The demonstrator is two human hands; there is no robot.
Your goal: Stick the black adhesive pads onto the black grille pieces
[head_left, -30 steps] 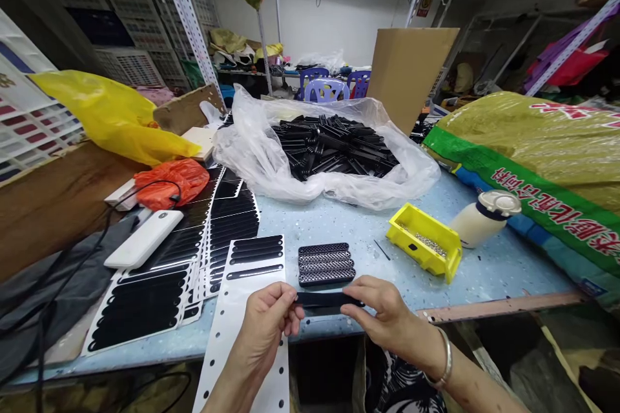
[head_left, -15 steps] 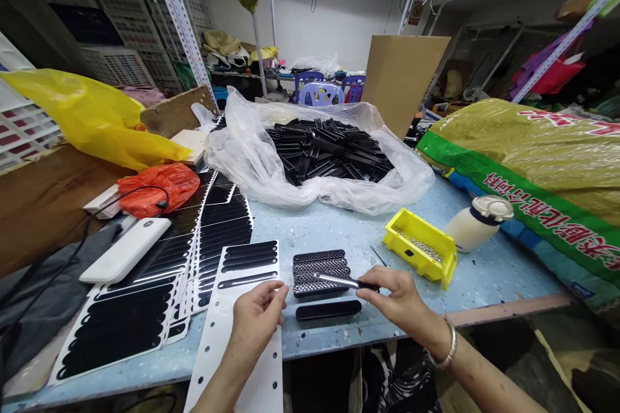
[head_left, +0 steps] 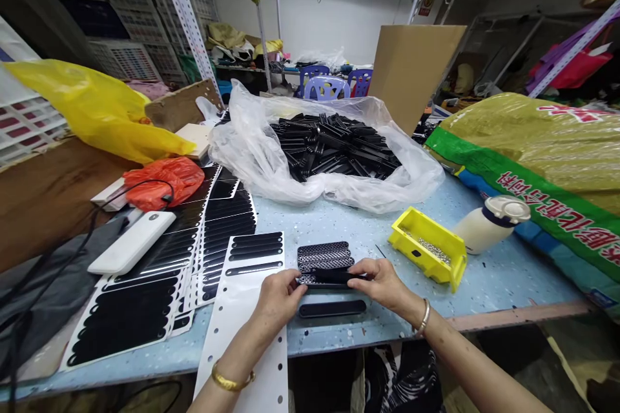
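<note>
A narrow black strip [head_left: 333,275] with rounded ends is held level between my hands. My right hand [head_left: 382,284] pinches its right end. At the left end, the closed thumb and fingers of my left hand [head_left: 278,300] grip it. Just under and behind the strip lie several black perforated pieces [head_left: 323,251], side by side in a block. Nearer the table edge is a single smooth black piece [head_left: 332,309]. Beneath my left forearm lies a white backing sheet [head_left: 232,322] with a few black adhesive strips [head_left: 256,245] at its far end.
A clear plastic bag [head_left: 271,187] full of black pieces [head_left: 334,142] stands behind. At right are a yellow bin [head_left: 411,251] of small metal parts, a cream bottle [head_left: 477,229] and a large sack [head_left: 547,161]. Stacked strip sheets [head_left: 126,316] and a white device [head_left: 133,242] lie left.
My right hand has brought the strip down and leftward, level over the perforated pieces. My left hand has moved right to the strip's other end. The camera view has shifted slightly.
</note>
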